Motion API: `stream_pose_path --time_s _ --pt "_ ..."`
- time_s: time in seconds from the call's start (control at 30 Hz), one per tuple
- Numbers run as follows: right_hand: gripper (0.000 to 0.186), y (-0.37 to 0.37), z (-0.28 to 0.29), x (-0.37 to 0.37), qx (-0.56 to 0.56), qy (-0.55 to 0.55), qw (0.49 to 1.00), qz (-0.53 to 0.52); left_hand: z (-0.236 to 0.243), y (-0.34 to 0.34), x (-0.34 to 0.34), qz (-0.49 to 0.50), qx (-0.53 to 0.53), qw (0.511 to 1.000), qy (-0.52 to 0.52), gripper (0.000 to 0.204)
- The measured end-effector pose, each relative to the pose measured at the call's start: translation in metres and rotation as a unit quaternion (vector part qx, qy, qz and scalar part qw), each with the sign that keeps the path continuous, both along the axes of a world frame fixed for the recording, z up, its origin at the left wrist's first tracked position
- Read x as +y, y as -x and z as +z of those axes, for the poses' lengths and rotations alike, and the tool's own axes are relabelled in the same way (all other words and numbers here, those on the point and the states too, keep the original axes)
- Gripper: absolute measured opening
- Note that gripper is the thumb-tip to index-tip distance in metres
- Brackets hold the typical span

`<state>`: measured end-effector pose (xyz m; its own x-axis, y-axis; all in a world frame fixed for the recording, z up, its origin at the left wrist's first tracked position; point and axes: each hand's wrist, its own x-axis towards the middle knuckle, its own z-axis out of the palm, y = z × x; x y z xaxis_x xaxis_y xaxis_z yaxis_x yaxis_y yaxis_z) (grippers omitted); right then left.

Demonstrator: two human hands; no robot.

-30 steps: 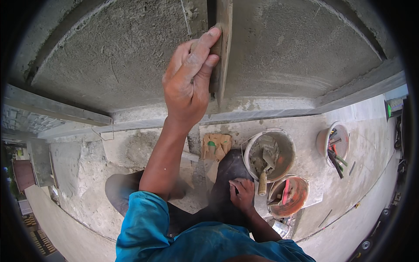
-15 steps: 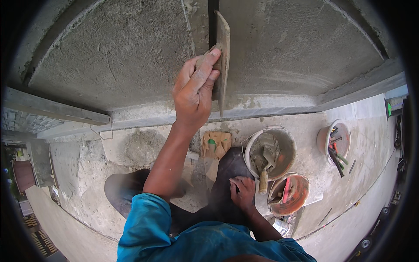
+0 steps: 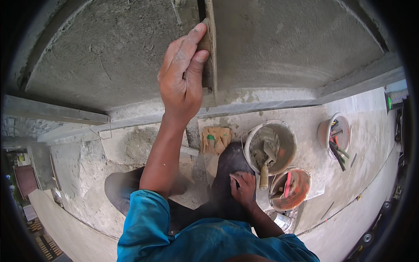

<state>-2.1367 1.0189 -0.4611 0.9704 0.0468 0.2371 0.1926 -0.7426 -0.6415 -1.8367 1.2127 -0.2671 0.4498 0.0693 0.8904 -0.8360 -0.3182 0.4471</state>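
Note:
My left hand (image 3: 182, 78) is shut on a flat float board (image 3: 211, 56), held upright on edge against the grey plastered wall (image 3: 288, 43), along a narrow dark vertical groove. My fingers hide most of its grip. Below and to the right, my right hand (image 3: 242, 187) rests on my dark-trousered knee, fingers loosely bent and apart, holding nothing I can see. Beside it a trowel (image 3: 264, 174) leans handle-first out of a bucket of grey mortar (image 3: 286, 137).
An orange-lined bucket (image 3: 301, 192) with tools and a pale bucket (image 3: 324, 133) of tools stand at the right on the dusty concrete floor (image 3: 358, 174). Crumpled brown paper (image 3: 214, 139) lies before me. A ledge (image 3: 56, 111) juts out at the upper left.
My left hand moved down with the board, then back up and slightly left. The view has shifted a little. My right hand has stayed on my knee.

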Motion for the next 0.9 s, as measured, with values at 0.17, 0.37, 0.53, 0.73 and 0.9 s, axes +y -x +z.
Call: stream_pose_path --time_s 0.17,0.37,0.53,0.73,0.9 --pt "0.024 0.0 -0.002 0.0 0.002 -0.002 1.0 -0.006 -0.013 0.002 -0.001 0.013 0.012 1.0 -0.015 0.036" --pt "0.026 -0.001 -0.002 -0.001 0.001 -0.003 1.0 0.002 -0.032 0.011 -0.002 0.002 0.072 0.997 -0.004 0.037" --pt "0.027 -0.001 0.0 -0.001 0.007 -0.001 1.0 0.002 -0.047 0.014 -0.002 -0.002 0.083 0.997 -0.005 0.038" --pt "0.022 -0.002 -0.001 0.001 0.005 -0.002 1.0 -0.014 -0.063 0.021 0.001 0.004 0.121 0.993 -0.017 0.038" --pt "0.023 -0.003 -0.003 0.001 0.004 0.0 1.0 -0.016 -0.078 0.023 -0.001 0.005 0.129 0.991 -0.019 0.039"
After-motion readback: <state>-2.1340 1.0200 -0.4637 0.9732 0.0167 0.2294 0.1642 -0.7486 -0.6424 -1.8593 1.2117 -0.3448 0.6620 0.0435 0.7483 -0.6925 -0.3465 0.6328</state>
